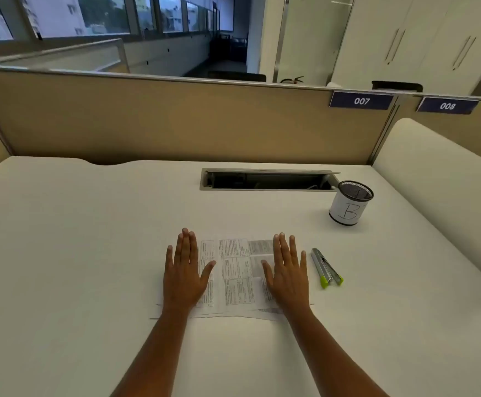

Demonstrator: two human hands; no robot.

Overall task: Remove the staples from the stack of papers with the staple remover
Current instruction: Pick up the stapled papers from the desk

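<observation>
White paper, printed with small blocks of text: the stack of papers lies flat on the desk, sheets slightly fanned at the near edge. Left hand lies palm down on the stack's left side, fingers straight and together, holding nothing. Right hand lies palm down on the right side, same pose, also holding nothing. Staple remover, silver with lime-green ends, lies just right of the right hand, beside the stack and apart from it, untouched. Mesh pen cup with a paper wrap marked "B" stands farther out, beyond the right hand and to its right. Cable slot sits well ahead of both hands.

Step looks like the very start: hands steady the stack, tool not yet picked up. No staples can be made out at this size, so their place on the sheets cannot be told. Next move likely calls for the right hand to lift off the paper, reach the short way right and grip the remover, while the left hand keeps the stack pinned so it doesn't slide
</observation>
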